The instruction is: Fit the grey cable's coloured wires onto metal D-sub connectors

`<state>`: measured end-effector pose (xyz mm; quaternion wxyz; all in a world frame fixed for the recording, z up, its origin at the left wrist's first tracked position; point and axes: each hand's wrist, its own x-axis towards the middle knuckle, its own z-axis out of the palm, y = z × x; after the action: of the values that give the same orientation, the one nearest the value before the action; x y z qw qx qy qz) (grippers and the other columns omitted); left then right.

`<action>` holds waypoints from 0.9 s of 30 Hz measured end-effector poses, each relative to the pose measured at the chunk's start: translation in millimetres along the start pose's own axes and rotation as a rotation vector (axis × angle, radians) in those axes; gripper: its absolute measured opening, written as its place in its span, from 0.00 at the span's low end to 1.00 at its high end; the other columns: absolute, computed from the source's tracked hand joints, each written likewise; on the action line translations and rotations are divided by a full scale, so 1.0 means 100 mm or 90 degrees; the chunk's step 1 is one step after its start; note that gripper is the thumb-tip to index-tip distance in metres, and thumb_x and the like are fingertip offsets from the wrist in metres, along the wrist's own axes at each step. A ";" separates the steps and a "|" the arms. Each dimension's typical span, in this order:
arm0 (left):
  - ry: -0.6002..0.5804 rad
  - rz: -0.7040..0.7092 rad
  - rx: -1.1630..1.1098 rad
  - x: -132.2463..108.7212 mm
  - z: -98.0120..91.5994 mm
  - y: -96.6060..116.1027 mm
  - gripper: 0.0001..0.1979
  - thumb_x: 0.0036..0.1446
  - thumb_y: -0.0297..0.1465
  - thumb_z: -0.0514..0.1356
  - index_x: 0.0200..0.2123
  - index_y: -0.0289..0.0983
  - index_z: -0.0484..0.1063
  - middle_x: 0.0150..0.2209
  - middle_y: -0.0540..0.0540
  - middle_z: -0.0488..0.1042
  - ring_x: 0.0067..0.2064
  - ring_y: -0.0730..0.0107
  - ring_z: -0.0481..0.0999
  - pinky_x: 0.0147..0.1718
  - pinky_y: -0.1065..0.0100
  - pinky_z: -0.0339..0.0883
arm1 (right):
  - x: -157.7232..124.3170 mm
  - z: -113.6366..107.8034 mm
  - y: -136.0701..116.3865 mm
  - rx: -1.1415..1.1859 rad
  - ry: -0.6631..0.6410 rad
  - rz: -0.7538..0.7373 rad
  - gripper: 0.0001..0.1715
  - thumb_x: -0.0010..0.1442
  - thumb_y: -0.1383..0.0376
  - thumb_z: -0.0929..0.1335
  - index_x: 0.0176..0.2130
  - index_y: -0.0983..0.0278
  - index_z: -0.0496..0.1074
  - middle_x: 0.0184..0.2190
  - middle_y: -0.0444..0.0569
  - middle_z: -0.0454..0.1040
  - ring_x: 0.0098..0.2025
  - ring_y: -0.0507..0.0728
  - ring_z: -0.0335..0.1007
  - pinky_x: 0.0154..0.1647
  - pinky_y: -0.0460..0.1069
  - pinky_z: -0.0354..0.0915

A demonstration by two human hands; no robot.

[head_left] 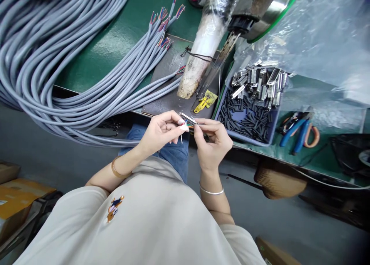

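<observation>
Close to the bench's front edge, a multi-pin connector (pixel 187 119) is held between my two hands. My left hand (pixel 163 131) is closed at its left end, thumb and index finger pinching thin coloured wires (pixel 185 124) against it. The fingers of my right hand (pixel 212 140) are closed on the connector's right end. A short white wire end hangs below my left thumb. Where the wires meet the pins is partly hidden by my fingertips. Beyond my hands, a bundle of grey cables (pixel 115 93) with stripped, coloured ends lies across the bench.
A blue bin (pixel 273 132) of metal connectors (pixel 261 84) and black sleeves (pixel 245 122) stands right of my hands. Further right lie blue-handled pliers (pixel 295 134). A plastic-wrapped white tube (pixel 199 53) and a yellow tool (pixel 204 102) are ahead. Clear plastic sheeting (pixel 320 45) covers the back right.
</observation>
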<state>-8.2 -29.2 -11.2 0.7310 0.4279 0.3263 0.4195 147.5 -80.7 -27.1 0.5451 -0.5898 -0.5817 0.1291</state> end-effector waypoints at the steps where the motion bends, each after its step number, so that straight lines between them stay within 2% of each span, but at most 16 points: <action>1: 0.011 0.001 0.011 0.00 0.01 -0.01 0.11 0.53 0.32 0.71 0.31 0.35 0.71 0.24 0.53 0.73 0.19 0.83 0.71 0.18 0.81 0.65 | 0.00 0.02 0.01 -0.009 0.018 -0.012 0.04 0.63 0.69 0.72 0.37 0.61 0.75 0.39 0.46 0.83 0.41 0.54 0.82 0.36 0.48 0.78; 4: 0.063 0.017 0.025 0.00 0.05 -0.06 0.11 0.52 0.32 0.71 0.30 0.34 0.72 0.29 0.51 0.75 0.20 0.84 0.71 0.19 0.80 0.68 | 0.02 0.04 0.01 -0.063 0.049 -0.092 0.07 0.61 0.72 0.73 0.38 0.60 0.76 0.39 0.45 0.83 0.42 0.54 0.82 0.41 0.50 0.78; 7: 0.103 0.038 0.032 0.03 0.09 -0.08 0.11 0.53 0.32 0.70 0.29 0.34 0.71 0.29 0.51 0.74 0.19 0.86 0.67 0.17 0.81 0.64 | 0.05 0.04 0.01 -0.094 0.040 -0.136 0.08 0.61 0.72 0.73 0.37 0.60 0.75 0.40 0.45 0.83 0.42 0.55 0.82 0.43 0.51 0.78; 14: 0.143 0.103 0.063 0.14 0.10 -0.07 0.09 0.50 0.27 0.69 0.26 0.34 0.70 0.28 0.52 0.73 0.19 0.87 0.63 0.16 0.81 0.57 | 0.09 0.05 0.02 -0.074 0.001 -0.130 0.07 0.63 0.71 0.70 0.38 0.59 0.71 0.43 0.48 0.84 0.43 0.56 0.83 0.43 0.51 0.78; 19: 0.151 0.143 0.078 0.19 0.09 -0.06 0.09 0.49 0.24 0.68 0.26 0.35 0.70 0.29 0.53 0.75 0.21 0.87 0.63 0.20 0.80 0.60 | 0.13 0.05 0.02 -0.044 -0.002 -0.129 0.07 0.62 0.72 0.70 0.37 0.60 0.70 0.44 0.49 0.84 0.44 0.56 0.83 0.43 0.51 0.78; 27: 0.152 0.128 0.073 0.21 0.11 -0.03 0.09 0.50 0.27 0.68 0.27 0.35 0.70 0.31 0.52 0.76 0.21 0.88 0.63 0.20 0.80 0.59 | 0.17 0.04 0.02 -0.065 -0.008 -0.125 0.05 0.63 0.69 0.70 0.37 0.59 0.70 0.45 0.49 0.84 0.44 0.57 0.83 0.42 0.53 0.80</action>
<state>11.1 -14.7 -11.9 0.6158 0.4466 0.3896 0.5192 150.7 -64.1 -22.0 0.5209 -0.5561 -0.6458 0.0490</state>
